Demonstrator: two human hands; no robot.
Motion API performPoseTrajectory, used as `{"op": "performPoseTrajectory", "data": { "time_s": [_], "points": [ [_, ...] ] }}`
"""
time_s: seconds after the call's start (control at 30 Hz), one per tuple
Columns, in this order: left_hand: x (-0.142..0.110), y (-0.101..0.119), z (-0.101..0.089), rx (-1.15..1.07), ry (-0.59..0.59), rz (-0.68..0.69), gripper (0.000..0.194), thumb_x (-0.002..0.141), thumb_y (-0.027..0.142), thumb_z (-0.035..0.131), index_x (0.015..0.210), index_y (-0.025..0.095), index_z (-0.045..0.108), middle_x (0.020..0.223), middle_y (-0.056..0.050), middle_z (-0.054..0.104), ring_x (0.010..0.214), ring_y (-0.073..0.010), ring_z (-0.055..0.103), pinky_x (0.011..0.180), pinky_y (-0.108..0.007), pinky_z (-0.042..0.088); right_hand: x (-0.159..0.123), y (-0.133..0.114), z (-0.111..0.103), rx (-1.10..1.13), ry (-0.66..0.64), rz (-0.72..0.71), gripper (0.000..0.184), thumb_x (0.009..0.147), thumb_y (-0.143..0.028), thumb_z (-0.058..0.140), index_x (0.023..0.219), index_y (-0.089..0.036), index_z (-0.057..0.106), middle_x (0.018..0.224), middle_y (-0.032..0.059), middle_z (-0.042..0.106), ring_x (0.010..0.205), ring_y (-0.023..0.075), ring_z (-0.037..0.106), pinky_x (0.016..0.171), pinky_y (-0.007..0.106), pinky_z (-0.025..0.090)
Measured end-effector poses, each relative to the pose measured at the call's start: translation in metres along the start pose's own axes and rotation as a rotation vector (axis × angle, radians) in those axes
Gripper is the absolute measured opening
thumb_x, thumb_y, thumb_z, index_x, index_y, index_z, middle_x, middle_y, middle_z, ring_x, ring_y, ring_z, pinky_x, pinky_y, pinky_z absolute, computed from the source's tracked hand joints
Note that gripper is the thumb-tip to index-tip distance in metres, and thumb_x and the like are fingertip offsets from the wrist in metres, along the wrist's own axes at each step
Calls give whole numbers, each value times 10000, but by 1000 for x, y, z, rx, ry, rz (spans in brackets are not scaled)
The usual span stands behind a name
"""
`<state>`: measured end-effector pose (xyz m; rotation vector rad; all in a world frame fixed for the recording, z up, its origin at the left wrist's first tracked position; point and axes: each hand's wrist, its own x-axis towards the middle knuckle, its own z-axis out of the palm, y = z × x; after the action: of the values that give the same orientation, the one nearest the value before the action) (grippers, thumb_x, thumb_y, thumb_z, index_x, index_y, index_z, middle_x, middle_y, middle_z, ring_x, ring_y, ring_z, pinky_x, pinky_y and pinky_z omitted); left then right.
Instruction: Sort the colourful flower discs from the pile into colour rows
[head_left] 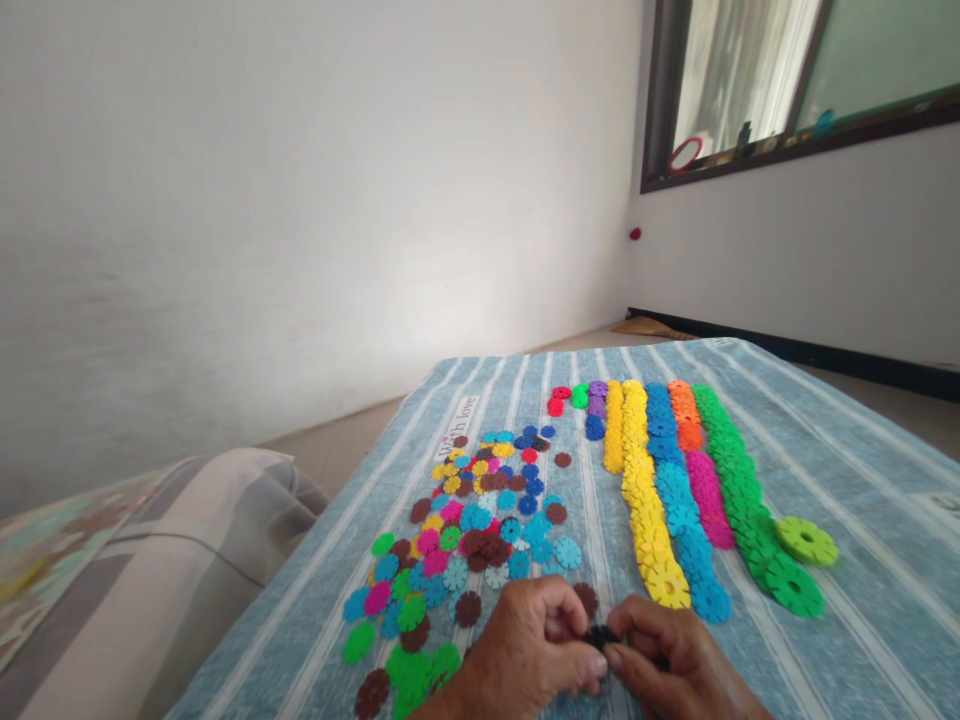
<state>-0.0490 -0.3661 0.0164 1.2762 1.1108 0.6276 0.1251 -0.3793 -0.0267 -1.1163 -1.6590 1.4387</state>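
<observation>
Near the front of the cloth, my left hand [529,640] and my right hand [671,655] meet, thumbs and fingertips pinching one small dark notched disc piece [600,637] from either side. Fingers cover much of it, so I cannot tell whether it is one disc or several stacked. A brown notched disc [585,600] lies just beyond the fingertips. Left of my hands spreads a loose heap of mixed-colour notched discs [476,515]. To the right, overlapping discs run in rows by colour: yellow [643,500], blue [679,500], pink [707,495] and green [739,480].
A blue-and-white striped cloth [847,480] covers the table. Light green discs [806,540] sit beside the green row's near end. Grey checked fabric [217,540] lies at the left. A white wall [337,200] stands behind, with a window [750,90] at upper right.
</observation>
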Motion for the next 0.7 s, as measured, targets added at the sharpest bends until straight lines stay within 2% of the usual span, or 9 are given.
{"op": "performPoseTrajectory", "data": {
  "time_s": [0.23, 0.53, 0.7],
  "points": [
    [2, 3, -1, -37, -5, 8, 172, 625, 202, 681, 677, 176, 519, 513, 31, 621, 482, -93, 567, 516, -203, 435, 3, -6, -1, 17, 27, -10, 506, 758, -700, 566, 654, -207, 523, 519, -59, 329, 496, 102, 294, 454, 210, 277],
    [12, 14, 0, -74, -19, -15, 192, 590, 211, 693, 704, 165, 545, 526, 41, 588, 467, -101, 585, 495, -200, 452, 7, 3, -1, 62, 16, 47, 656, 700, -862, 467, 657, -208, 436, 531, -64, 304, 476, 85, 230, 426, 229, 153],
    [15, 14, 1, -102, -3, -4, 182, 595, 217, 694, 711, 158, 567, 553, 33, 603, 468, -96, 583, 490, -194, 447, 8, 5, -3, 83, 26, 45, 667, 697, -876, 452, 647, -211, 415, 529, -63, 309, 471, 83, 236, 428, 228, 158]
  ]
}}
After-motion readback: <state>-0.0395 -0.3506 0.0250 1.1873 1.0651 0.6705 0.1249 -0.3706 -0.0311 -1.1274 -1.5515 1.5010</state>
